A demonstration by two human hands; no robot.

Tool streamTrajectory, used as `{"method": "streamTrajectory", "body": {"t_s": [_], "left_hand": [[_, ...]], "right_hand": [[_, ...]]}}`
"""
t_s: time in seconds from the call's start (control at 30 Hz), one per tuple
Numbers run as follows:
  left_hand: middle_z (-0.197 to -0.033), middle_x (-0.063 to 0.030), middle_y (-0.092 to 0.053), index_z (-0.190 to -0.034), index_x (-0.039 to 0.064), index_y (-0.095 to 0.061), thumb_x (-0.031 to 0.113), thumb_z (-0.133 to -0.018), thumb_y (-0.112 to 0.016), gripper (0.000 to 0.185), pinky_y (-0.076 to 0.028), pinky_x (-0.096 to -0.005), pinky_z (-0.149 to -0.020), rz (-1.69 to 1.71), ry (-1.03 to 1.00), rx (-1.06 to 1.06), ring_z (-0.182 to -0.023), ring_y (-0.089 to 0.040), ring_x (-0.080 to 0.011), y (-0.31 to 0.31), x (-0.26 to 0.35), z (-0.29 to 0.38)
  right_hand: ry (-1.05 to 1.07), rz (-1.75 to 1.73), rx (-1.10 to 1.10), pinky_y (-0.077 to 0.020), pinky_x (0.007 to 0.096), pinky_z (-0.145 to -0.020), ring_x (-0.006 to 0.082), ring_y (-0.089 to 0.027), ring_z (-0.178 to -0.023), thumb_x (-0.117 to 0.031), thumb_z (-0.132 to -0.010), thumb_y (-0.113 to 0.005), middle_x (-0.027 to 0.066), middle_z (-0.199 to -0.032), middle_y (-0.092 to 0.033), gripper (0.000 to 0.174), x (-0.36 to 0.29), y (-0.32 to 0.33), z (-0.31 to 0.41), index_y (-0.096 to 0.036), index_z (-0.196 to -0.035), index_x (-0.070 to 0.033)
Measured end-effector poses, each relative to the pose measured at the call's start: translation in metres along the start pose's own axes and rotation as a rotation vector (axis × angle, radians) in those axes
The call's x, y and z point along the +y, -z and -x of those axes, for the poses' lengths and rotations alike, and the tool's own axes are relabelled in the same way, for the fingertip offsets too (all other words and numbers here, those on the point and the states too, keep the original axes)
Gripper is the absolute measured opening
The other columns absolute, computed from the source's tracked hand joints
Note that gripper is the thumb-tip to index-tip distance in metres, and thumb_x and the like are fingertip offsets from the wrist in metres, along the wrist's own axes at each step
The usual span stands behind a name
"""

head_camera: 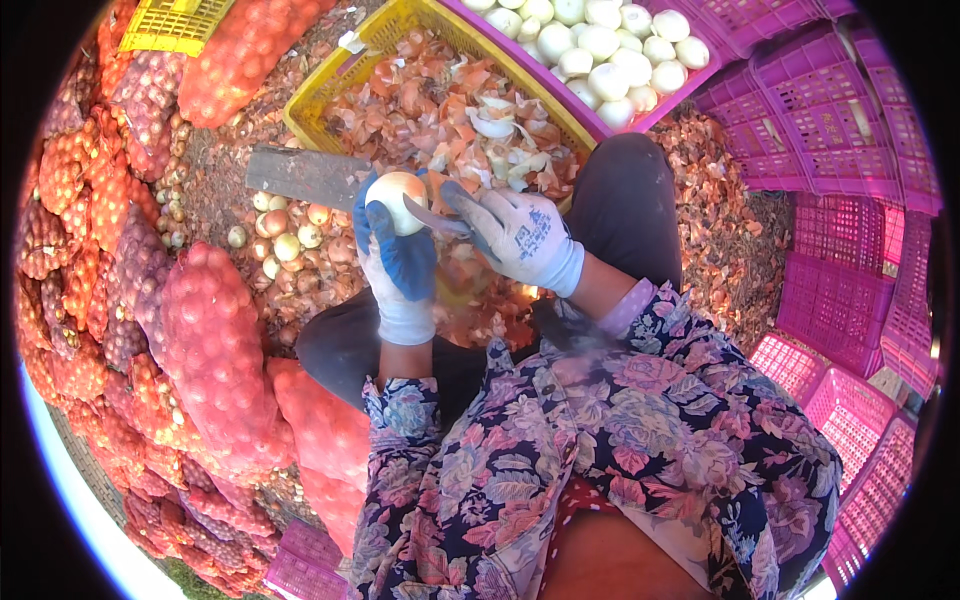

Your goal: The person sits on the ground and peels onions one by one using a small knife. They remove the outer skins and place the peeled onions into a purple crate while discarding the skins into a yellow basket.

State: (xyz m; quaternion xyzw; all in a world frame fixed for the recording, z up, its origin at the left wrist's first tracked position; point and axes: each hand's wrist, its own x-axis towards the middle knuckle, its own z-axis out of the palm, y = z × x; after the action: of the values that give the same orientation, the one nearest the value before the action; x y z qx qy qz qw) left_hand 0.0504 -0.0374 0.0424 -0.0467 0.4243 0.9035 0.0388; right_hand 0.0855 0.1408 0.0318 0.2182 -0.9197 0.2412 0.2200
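A pale, mostly peeled onion (395,201) rests in my left hand (401,259), which wears a white glove with a blue coated palm. My right hand (521,229), gloved in the same kind, grips a small knife (435,220). Its curved blade lies against the right side of the onion. Both hands are above the near edge of a yellow plastic crate (315,97) filled with onion skins (420,90). A grey board (307,174) runs from the left to behind my left hand. The knife's handle is hidden within my right hand.
Peeled onions (600,45) fill a purple crate (577,97) beyond the yellow one. Small unpeeled onions (289,232) lie on the ground at left, near red mesh sacks of onions (214,352). Purple crates (817,112) are stacked at right. Loose skins (697,225) cover the ground.
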Motion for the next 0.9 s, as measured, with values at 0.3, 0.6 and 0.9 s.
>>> {"method": "streamTrajectory", "body": {"t_s": [0.3,0.6,0.9], "left_hand": [[-0.124,-0.0114,-0.060,-0.135,0.007,-0.051,0.037,-0.098,-0.066,0.050,-0.049,-0.0373,-0.099,-0.028,-0.038,0.038,-0.113,-0.059,-0.0218,-0.005,0.002,0.000],[-0.129,-0.0140,-0.060,-0.134,0.002,-0.052,0.028,-0.096,-0.069,0.049,-0.049,-0.0474,-0.103,-0.049,-0.079,0.009,-0.119,-0.059,-0.0277,0.003,0.000,-0.005],[-0.125,-0.0143,-0.062,-0.130,0.001,-0.057,0.030,-0.095,-0.070,0.048,-0.051,-0.0447,-0.101,-0.067,-0.021,-0.017,-0.114,-0.061,-0.0268,0.008,0.000,-0.007]], "right_hand": [[0.018,-0.078,0.009,-0.0530,0.0340,-0.057,0.0210,-0.064,-0.068,-0.023,-0.077,-0.067,0.0048,-0.090,-0.059,0.077,0.000,0.001,-0.001,-0.045,-0.149,-0.010],[-0.093,0.020,-0.150,-0.0552,0.0350,-0.070,0.0218,-0.067,-0.086,-0.024,-0.079,-0.070,0.0076,-0.104,-0.062,0.075,-0.002,0.003,-0.002,-0.044,-0.148,-0.007],[-0.854,-0.945,-0.254,-0.0528,0.0429,-0.074,0.0341,-0.068,-0.088,-0.016,-0.091,-0.064,0.0203,-0.095,-0.067,0.052,0.006,0.009,-0.016,-0.049,-0.140,-0.007]]}}
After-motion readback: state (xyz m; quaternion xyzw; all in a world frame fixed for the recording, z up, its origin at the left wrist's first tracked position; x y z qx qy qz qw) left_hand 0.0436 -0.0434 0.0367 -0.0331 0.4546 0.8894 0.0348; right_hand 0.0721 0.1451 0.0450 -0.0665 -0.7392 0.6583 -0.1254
